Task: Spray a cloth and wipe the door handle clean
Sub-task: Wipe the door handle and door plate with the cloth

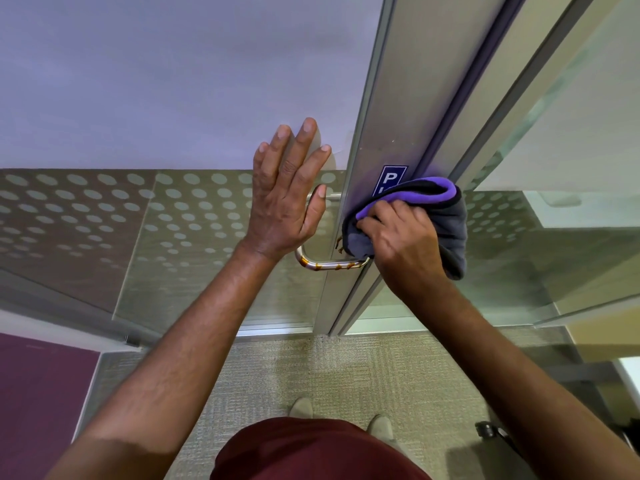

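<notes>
A curved steel door handle [325,265] is fixed to the aluminium door stile [388,109]; only its lower bend and a bit of its top show. My right hand [401,244] grips a grey and purple cloth [446,216] and presses it against the stile where the handle mounts. My left hand [287,199] lies flat with fingers spread on the frosted glass panel [173,81], just left of the stile and in front of the handle's upper part. No spray bottle is in view.
A blue sign with white letters [389,178] sits on the stile, partly under the cloth. Dotted frosting [104,209] bands the glass. Carpet [311,368] lies below, with my feet [301,407] close to the door. A dark object [488,429] stands on the floor at right.
</notes>
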`<state>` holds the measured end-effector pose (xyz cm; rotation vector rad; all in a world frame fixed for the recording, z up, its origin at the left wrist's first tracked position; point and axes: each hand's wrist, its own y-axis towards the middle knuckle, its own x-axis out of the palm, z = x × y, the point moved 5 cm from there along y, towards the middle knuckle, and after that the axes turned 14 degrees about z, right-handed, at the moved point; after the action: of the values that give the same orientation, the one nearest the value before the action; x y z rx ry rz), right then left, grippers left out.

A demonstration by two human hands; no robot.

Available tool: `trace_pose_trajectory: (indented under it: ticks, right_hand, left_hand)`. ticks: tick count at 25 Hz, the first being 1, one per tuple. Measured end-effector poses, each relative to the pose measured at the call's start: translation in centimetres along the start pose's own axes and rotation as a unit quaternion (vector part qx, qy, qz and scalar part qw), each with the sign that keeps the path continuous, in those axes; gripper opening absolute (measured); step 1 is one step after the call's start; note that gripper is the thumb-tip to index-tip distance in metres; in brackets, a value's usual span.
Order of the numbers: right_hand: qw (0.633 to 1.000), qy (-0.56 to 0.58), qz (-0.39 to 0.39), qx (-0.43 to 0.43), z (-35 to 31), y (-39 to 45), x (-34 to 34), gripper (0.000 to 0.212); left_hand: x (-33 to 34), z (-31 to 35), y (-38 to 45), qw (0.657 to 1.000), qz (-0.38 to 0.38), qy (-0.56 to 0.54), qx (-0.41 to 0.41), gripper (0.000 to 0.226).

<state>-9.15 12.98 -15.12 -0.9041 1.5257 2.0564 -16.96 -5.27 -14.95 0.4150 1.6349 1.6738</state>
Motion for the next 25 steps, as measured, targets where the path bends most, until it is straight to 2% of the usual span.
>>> trace_pose_trajectory:
  ticks: [3,5,6,8,9,10,11,12,13,15,16,17,21,25]
  right_hand:
    - [0.996,0.034,-0.069,0.05,0.1,0.8,-0.6,0.037]
    - [0.976,0.158,-0.072,0.13,1.7,1.2,-1.5,0.046]
    - [0.938,0.267,-0.066,0.212,3.3,1.2,-2.0,0.045]
    - [0.777,0.478,-0.026,0.409,6.4,0.3,-2.7,0.046]
    - [0.711,0.531,0.009,0.461,7.3,-0.4,-3.0,0.05]
    - [0.673,0.554,0.05,0.488,7.7,-0.9,-3.3,0.054]
    - [0.661,0.555,0.086,0.499,7.5,-1.3,-3.3,0.057]
    - [0.667,0.541,0.117,0.499,6.7,-1.4,-3.2,0.06]
    - [0.704,0.504,0.142,0.479,5.7,-1.3,-3.0,0.061]
    - [0.838,0.37,0.169,0.364,3.1,-0.5,-2.6,0.061]
    - [0.885,0.309,0.175,0.301,2.0,-0.2,-2.2,0.059]
    - [0.91,0.273,0.174,0.26,1.3,0.0,-1.7,0.056]
    - [0.96,0.177,0.128,0.177,0.4,-0.4,0.0,0.052]
    - [0.982,0.124,0.072,0.124,0.0,-0.9,1.1,0.039]
  left_hand:
    - [-0.2,0.1,0.1,1.0,-0.006,-0.004,-0.003,0.049]
    - [-0.4,0.2,0.2,1.0,-0.006,-0.01,-0.005,0.049]
    - [-0.4,0.2,0.2,1.0,-0.006,-0.011,-0.004,0.049]
    - [-0.5,0.2,0.3,1.0,-0.006,-0.011,-0.006,0.05]
    - [-0.4,0.3,0.3,1.0,-0.006,-0.012,-0.007,0.05]
    - [-0.3,0.3,0.3,1.0,-0.005,-0.013,-0.009,0.05]
    - [-0.3,0.3,0.3,1.0,-0.004,-0.014,-0.009,0.049]
    - [-0.2,0.3,0.2,1.0,-0.002,-0.013,-0.009,0.049]
    - [-0.2,0.2,0.2,1.0,-0.001,-0.012,-0.007,0.049]
    - [0.0,0.1,0.0,1.0,-0.001,-0.009,-0.005,0.049]
    - [0.0,0.1,0.0,1.0,-0.001,-0.009,-0.004,0.05]
    - [0.1,0.1,0.0,1.0,-0.001,-0.008,-0.002,0.05]
    - [0.1,0.0,0.0,1.0,-0.004,-0.002,-0.001,0.048]
    - [0.1,0.1,-0.1,1.0,0.004,-0.006,-0.003,0.046]
